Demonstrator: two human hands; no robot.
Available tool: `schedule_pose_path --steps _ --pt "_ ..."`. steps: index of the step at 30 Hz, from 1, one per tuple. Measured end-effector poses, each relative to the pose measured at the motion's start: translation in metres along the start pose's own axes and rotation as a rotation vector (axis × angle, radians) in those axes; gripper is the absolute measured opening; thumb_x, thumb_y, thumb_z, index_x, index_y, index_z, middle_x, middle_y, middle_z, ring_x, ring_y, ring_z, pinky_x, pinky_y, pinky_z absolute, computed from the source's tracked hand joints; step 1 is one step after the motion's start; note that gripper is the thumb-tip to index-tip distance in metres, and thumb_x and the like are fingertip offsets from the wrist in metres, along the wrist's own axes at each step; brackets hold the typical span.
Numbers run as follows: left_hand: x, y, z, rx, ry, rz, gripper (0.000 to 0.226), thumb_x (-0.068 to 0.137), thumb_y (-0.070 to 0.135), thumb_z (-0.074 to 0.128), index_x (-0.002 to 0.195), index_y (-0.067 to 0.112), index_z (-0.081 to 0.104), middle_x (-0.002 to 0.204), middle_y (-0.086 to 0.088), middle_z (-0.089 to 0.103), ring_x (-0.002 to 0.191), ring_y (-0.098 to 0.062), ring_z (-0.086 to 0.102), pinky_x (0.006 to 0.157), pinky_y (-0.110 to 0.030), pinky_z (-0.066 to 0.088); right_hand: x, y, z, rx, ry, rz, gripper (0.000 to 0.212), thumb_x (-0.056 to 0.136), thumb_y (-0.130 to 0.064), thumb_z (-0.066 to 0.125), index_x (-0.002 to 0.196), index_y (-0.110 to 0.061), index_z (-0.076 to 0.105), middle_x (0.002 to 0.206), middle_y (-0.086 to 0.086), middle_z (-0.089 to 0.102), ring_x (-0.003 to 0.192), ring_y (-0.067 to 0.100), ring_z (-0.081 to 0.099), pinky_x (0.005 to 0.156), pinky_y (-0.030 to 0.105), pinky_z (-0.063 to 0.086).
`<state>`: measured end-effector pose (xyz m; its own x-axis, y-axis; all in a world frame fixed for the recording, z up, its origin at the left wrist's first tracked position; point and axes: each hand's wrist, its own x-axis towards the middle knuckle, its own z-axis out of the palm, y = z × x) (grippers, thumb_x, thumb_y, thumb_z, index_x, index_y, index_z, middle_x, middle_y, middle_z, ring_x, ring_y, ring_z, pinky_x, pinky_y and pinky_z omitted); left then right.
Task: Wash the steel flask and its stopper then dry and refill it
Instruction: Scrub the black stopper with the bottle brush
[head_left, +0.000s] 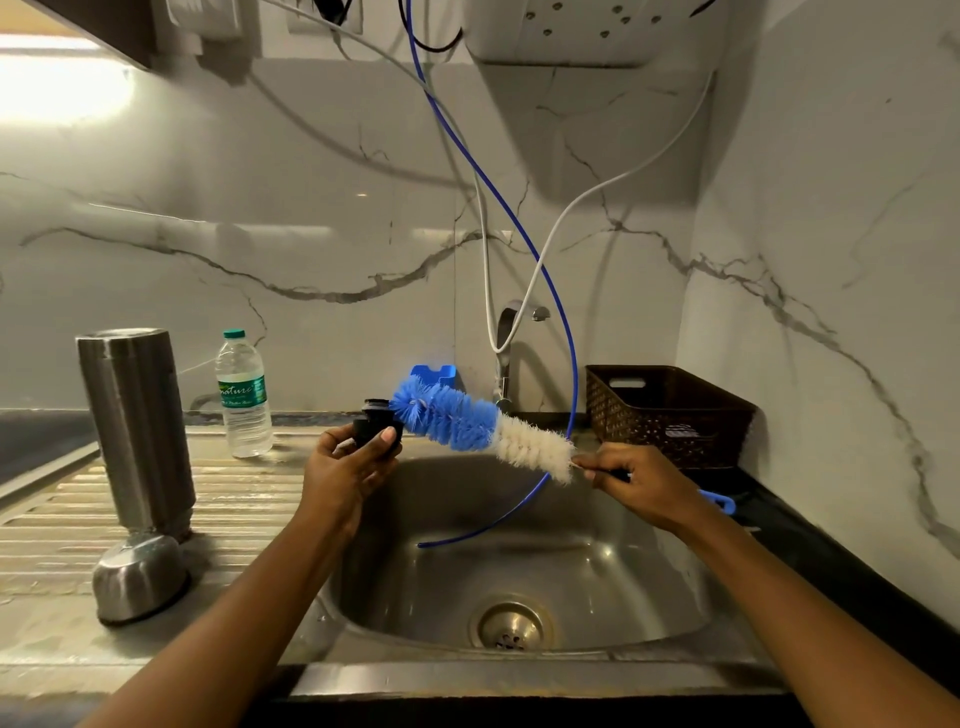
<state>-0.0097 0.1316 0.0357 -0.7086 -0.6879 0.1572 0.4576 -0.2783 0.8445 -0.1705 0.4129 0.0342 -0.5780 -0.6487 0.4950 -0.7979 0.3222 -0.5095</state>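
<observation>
flask (136, 431) left of sink (613, 582), basket (670, 415) right

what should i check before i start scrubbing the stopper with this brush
1. Left hand grip on the stopper: fingers curled round it, ok.
2. Right hand grip on the brush: pinches the handle just behind the white bristles, ok.
3. Blue bristle tip meets the stopper: ok.
4. Both held above the sink: ok.
5. Water from the tap: no stream visible, not ok.
6. Soap on the bristles: cannot tell.
</observation>
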Motion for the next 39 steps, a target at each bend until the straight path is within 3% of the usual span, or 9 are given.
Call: schedule_pose_path --steps 4,9,17,23,27,30,32,35,39 --pt "0.000 -0.001 0.000 0.104 0.075 0.053 0.045 0.080 0.001 0.069 0.118 0.010 0.047 0.128 -0.017 0.053 0.100 -0.028 0.064 0.074 -0.032 0.056 -0.001 -0.001 -0.003 0.004 0.034 -0.025 0.030 0.085 -0.010 0.066 0.106 -0.031 0.065 0.086 -0.024 0.061 0.087 -0.005 0.060 0.073 0.016 0.047" --pt "-0.001 -0.002 0.001 0.144 0.076 0.050 0.048 0.080 0.003 0.069 0.121 0.009 0.046 0.128 -0.017 0.053 0.107 -0.033 0.061 0.074 -0.032 0.054 -0.001 -0.001 0.002 -0.034 0.008 -0.028 0.026 0.087 -0.012 0.064 0.112 -0.020 0.067 0.087 -0.023 0.058 0.084 0.003 0.060 0.075 0.019 0.047" --pt "-0.001 0.003 0.000 -0.068 -0.101 -0.040 0.021 0.089 0.010 0.056 0.109 0.014 0.055 0.109 -0.011 0.066 0.090 -0.024 0.068 0.073 -0.029 0.057 0.000 0.001 0.000 -0.046 0.053 -0.012 0.026 0.086 -0.014 0.065 0.111 -0.023 0.068 0.086 -0.023 0.058 0.082 0.002 0.060 0.071 0.018 0.047" --pt "0.000 0.004 -0.001 -0.147 -0.187 -0.054 0.037 0.073 0.019 0.060 0.110 0.016 0.057 0.096 -0.006 0.073 0.085 -0.022 0.072 0.071 -0.027 0.058 -0.001 -0.003 -0.002 -0.018 0.061 0.025 0.025 0.087 -0.013 0.065 0.110 -0.021 0.068 0.083 -0.023 0.058 0.079 0.000 0.057 0.070 0.016 0.044" --pt "0.000 0.002 -0.003 -0.168 -0.204 -0.048 0.034 0.077 0.017 0.058 0.110 0.018 0.057 0.109 -0.010 0.067 0.086 -0.021 0.072 0.070 -0.026 0.059 -0.002 -0.009 -0.005 0.035 0.030 0.079 0.023 0.087 -0.010 0.063 0.104 -0.026 0.066 0.078 -0.023 0.059 0.072 -0.011 0.057 0.067 0.011 0.042" --pt "0.002 -0.001 -0.005 -0.108 -0.137 0.024 0.030 0.085 0.005 0.056 0.112 0.018 0.055 0.117 -0.011 0.062 0.085 -0.018 0.071 0.069 -0.026 0.059 -0.003 -0.014 -0.007 0.112 -0.068 0.137 0.024 0.089 -0.006 0.060 0.110 -0.017 0.066 0.064 -0.018 0.063 0.060 -0.014 0.055 0.062 0.008 0.041" --pt "0.004 -0.004 -0.006 -0.021 -0.086 0.086 0.036 0.087 -0.001 0.056 0.118 0.017 0.053 0.125 -0.010 0.057 0.100 -0.022 0.066 0.069 -0.025 0.059 -0.003 -0.015 -0.009 0.132 -0.113 0.156 0.024 0.089 -0.005 0.059 0.111 -0.008 0.067 0.059 -0.016 0.063 0.057 -0.015 0.054 0.057 0.005 0.040" --pt "0.004 -0.007 -0.005 0.066 -0.060 0.151 0.047 0.083 -0.006 0.061 0.124 0.016 0.052 0.132 -0.008 0.051 0.116 -0.026 0.055 0.071 -0.025 0.059 -0.002 -0.016 -0.009 0.142 -0.123 0.169 0.025 0.090 -0.005 0.058 0.114 -0.006 0.066 0.065 -0.010 0.062 0.055 -0.014 0.054 0.054 0.004 0.039" --pt "0.003 -0.006 -0.003 0.080 -0.060 0.189 0.045 0.080 -0.008 0.062 0.111 0.024 0.055 0.128 -0.005 0.051 0.110 -0.024 0.057 0.071 -0.025 0.059 -0.001 -0.022 -0.003 0.141 -0.093 0.169 0.025 0.092 -0.008 0.057 0.115 -0.007 0.065 0.067 -0.005 0.063 0.054 -0.012 0.054 0.053 0.004 0.038"
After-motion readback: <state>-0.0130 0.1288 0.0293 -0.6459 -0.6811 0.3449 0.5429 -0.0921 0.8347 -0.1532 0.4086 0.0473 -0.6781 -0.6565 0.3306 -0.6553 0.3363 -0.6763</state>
